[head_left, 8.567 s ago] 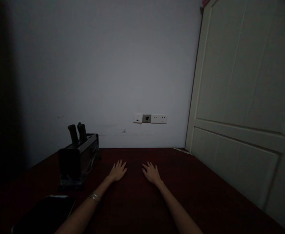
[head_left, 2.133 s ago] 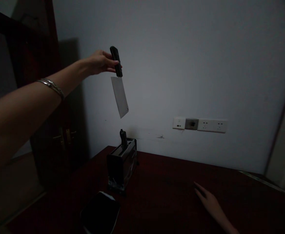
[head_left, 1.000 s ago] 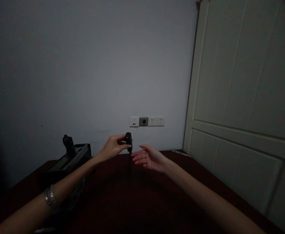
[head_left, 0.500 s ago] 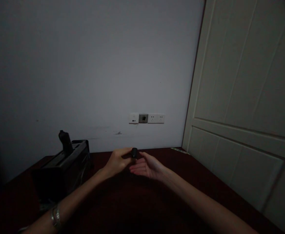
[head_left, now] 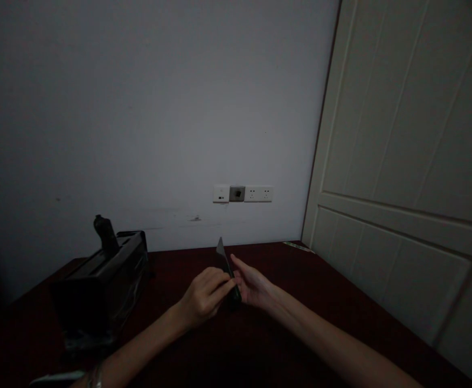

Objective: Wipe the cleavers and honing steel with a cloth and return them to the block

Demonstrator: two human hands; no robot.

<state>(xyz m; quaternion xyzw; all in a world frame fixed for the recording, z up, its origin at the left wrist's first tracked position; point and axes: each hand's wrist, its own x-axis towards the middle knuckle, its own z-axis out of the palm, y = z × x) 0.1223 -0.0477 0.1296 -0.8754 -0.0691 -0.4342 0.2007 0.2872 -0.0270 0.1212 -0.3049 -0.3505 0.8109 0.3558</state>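
Over the middle of the dark red table [head_left: 333, 302], my left hand [head_left: 206, 293] is closed on the dark handle of a cleaver [head_left: 224, 264]. The cleaver's grey blade points up and away toward the wall. My right hand [head_left: 252, 283] is just right of the handle, palm toward it, fingers extended and touching or nearly touching the knife. A dark knife block [head_left: 102, 277] stands at the left with one knife handle [head_left: 103, 234] sticking up from it.
A grey wall with a strip of power sockets [head_left: 243, 193] is behind the table. A cream panelled door [head_left: 405, 161] runs along the table's right side. A pale-edged object [head_left: 56, 377] lies at the bottom left.
My left hand has lowered and turned the cleaver, so the blade now points up and away instead of hanging down. The right hand has stayed beside it. The view has barely shifted.
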